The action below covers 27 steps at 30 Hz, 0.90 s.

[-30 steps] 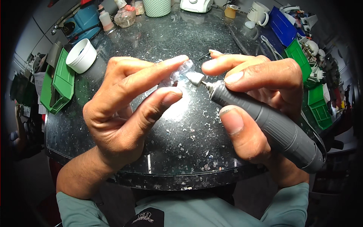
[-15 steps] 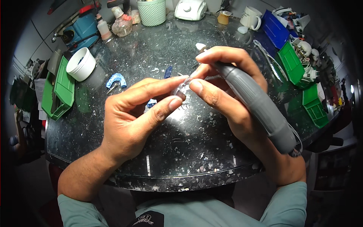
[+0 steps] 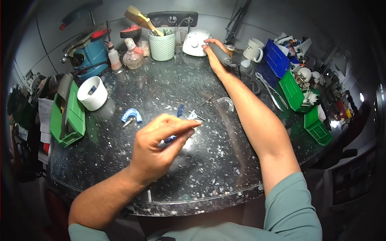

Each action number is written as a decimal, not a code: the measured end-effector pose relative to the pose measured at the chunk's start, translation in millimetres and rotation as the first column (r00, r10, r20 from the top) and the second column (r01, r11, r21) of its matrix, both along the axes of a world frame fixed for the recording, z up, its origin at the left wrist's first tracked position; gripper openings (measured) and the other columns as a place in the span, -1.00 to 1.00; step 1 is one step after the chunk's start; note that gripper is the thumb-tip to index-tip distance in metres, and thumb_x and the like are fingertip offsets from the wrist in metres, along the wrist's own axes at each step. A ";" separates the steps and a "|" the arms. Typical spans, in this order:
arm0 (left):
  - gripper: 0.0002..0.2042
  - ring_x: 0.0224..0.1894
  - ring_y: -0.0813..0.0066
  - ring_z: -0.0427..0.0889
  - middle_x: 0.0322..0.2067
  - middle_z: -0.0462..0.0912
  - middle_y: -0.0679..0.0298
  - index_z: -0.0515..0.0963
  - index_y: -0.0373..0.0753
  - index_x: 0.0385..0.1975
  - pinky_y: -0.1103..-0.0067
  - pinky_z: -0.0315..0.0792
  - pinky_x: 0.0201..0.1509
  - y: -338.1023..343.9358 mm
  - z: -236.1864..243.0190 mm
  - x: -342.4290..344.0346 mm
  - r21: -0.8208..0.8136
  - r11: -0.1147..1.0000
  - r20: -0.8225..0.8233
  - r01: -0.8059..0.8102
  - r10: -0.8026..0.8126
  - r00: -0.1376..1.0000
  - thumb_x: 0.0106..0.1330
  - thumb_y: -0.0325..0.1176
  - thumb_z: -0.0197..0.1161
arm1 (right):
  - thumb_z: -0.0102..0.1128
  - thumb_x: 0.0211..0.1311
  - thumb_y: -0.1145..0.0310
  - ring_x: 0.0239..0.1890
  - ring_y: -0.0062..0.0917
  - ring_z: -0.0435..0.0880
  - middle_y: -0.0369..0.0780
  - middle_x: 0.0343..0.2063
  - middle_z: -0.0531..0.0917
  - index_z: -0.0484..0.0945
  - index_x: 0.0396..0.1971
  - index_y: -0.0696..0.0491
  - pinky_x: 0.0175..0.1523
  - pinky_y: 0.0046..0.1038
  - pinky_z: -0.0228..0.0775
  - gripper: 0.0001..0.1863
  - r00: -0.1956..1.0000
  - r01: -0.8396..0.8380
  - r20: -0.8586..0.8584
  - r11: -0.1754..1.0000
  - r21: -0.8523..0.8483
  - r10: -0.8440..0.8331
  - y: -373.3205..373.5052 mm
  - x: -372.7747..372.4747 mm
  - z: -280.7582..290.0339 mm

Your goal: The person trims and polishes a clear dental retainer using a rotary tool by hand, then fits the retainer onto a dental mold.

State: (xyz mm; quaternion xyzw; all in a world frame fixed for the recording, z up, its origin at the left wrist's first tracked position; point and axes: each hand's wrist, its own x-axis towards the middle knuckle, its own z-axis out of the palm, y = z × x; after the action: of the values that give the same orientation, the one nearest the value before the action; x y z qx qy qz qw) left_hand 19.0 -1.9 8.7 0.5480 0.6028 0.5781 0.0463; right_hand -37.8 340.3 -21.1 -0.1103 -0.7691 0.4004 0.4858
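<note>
cannot see the outer fingers of the bare left hand (image 3: 156,141), hidden past the forefinger; cannot tell whitish translucent bits (image 3: 192,115) near its fingertips as held or loose. lose most of a small blue piece (image 3: 169,139) behind it. cannot make out the front end of the grey cylindrical handpiece (image 3: 220,54) in the bare right hand (image 3: 214,60). find both pale green fabric sleeves (image 3: 295,211) cut by the lower edge.

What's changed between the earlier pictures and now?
Your right hand moved away from your left hand, forward to the white box, with the grey tool still in it. The left hand stays pinched; whether it still holds the clear piece can't be told. The blue arch, tub and mug stayed put.
</note>
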 end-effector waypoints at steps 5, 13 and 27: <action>-0.76 -0.30 0.43 0.65 -0.30 0.71 0.18 0.70 -0.26 -0.17 0.58 0.53 -0.20 0.4 1.7 0.5 0.081 0.996 -0.154 -0.043 0.056 0.987 0.16 -0.60 0.35 | 0.20 0.20 0.42 -0.08 -0.43 0.67 -0.21 -0.21 0.70 0.57 -0.09 -0.04 0.07 -0.45 0.42 -0.74 0.998 0.047 0.028 0.995 0.093 -0.050 21.6 -42.1 -8.2; -0.69 -0.30 0.39 0.65 -0.33 0.70 0.22 0.68 -0.22 -0.16 0.54 0.50 -0.20 1.0 3.2 -2.2 0.098 0.995 -0.233 -0.023 0.045 0.971 0.08 -0.66 0.38 | 0.01 0.06 0.67 0.12 -0.33 0.60 -0.15 -0.07 0.65 0.48 -0.01 0.00 0.17 -0.39 0.39 -0.55 0.971 -0.216 -0.108 0.976 -0.008 0.214 17.0 -43.5 -10.8; -0.71 -0.28 0.40 0.66 -0.32 0.70 0.22 0.68 -0.24 -0.14 0.55 0.50 -0.15 5.0 1.7 2.5 0.058 0.996 -0.144 -0.062 0.070 0.987 0.12 -0.65 0.35 | 0.04 -0.04 0.66 -0.04 -0.16 0.66 -0.07 -0.21 0.69 0.51 -0.05 -0.05 0.07 -0.33 0.45 -0.51 0.992 -0.075 -0.073 0.949 0.308 0.102 20.4 -39.4 -11.7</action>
State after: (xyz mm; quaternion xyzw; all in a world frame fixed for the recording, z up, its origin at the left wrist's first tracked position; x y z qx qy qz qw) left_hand 21.4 3.1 10.4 0.5695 0.6067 0.5537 -0.0317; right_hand -77.3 360.7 -32.8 0.0180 -0.8037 0.3030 0.5118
